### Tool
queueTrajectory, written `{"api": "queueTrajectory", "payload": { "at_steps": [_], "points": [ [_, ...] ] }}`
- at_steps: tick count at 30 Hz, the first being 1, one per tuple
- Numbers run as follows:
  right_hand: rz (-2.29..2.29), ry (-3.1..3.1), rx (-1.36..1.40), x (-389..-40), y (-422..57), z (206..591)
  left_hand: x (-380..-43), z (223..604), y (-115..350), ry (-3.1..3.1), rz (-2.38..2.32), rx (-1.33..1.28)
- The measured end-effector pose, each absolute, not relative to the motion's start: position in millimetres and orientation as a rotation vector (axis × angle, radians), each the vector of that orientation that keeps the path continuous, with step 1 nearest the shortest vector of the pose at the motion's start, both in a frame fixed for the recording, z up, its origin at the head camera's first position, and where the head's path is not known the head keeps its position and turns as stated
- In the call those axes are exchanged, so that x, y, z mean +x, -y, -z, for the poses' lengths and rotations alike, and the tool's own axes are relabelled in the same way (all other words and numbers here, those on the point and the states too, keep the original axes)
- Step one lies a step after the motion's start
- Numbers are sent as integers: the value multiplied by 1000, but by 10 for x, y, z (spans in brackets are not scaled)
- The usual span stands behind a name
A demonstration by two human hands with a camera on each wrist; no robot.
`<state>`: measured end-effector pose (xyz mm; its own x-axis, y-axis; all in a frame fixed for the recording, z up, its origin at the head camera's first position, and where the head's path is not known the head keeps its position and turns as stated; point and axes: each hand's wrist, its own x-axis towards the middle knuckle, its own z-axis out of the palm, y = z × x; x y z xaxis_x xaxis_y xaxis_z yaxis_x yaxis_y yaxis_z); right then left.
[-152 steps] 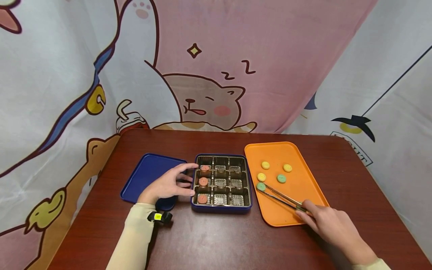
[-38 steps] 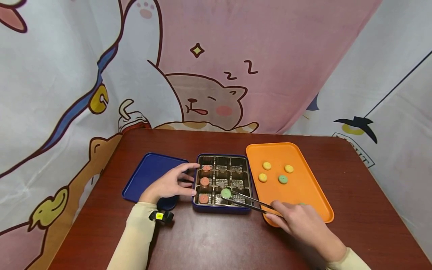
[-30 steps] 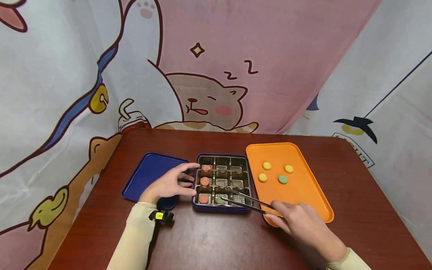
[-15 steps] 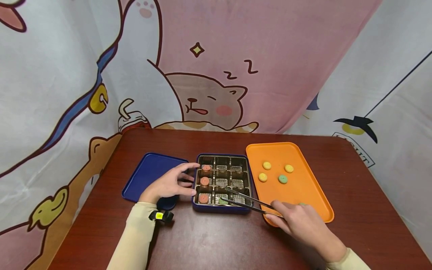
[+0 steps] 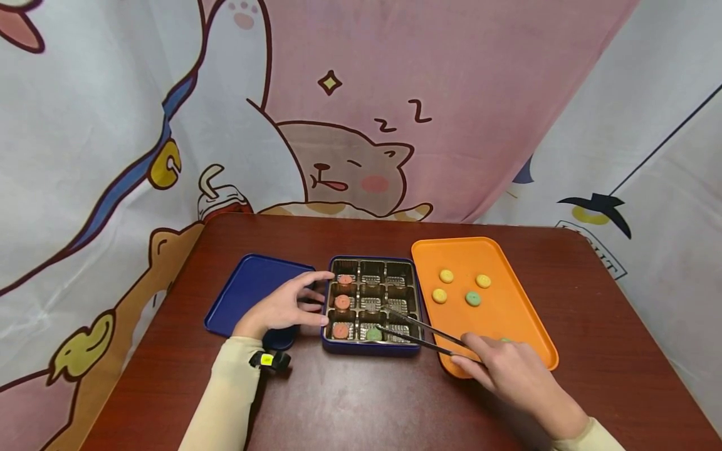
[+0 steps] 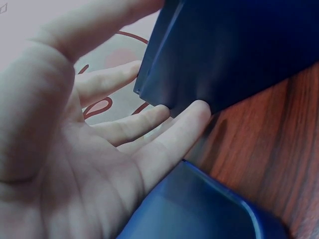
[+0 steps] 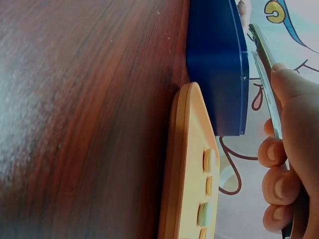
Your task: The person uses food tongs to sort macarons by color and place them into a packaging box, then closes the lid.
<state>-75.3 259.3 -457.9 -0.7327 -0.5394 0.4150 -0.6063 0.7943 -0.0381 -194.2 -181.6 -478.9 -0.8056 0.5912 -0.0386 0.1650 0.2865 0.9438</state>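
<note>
My left hand (image 5: 282,307) touches the left side of a blue box (image 5: 371,347) with extended fingers. Inside the box is a dark divided insert of three rows and three columns. Orange macarons (image 5: 342,302) lie in the left column, one per compartment. A green macaron (image 5: 374,334) lies in the front middle compartment. My right hand (image 5: 516,376) grips metal tongs (image 5: 417,341), also seen in the right wrist view. The tongs' tips are spread apart over the front right part of the box, with nothing between them.
Right of the box stands an orange tray (image 5: 499,326) with several yellow macarons (image 5: 439,295) and a green macaron (image 5: 472,299). Another green one (image 5: 506,341) is mostly hidden behind my right hand. A blue lid (image 5: 242,294) lies left of the box, partly under my left hand.
The tongs carried a green macaron from the tray to the front middle compartment and released it there. They have since drawn back slightly rightward. My left hand has stayed at the box's side.
</note>
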Motion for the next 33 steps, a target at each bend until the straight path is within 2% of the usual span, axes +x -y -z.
{"api": "queueTrajectory", "payload": {
  "at_steps": [13,33],
  "points": [
    [-211,2608,760,-740,-2810,4539,-1939,4789,1808,-2182,-1542,670],
    [-197,2838,397,-641,-3250,4584,-1937,4783,1805,-2182,-1538,661]
  ]
}}
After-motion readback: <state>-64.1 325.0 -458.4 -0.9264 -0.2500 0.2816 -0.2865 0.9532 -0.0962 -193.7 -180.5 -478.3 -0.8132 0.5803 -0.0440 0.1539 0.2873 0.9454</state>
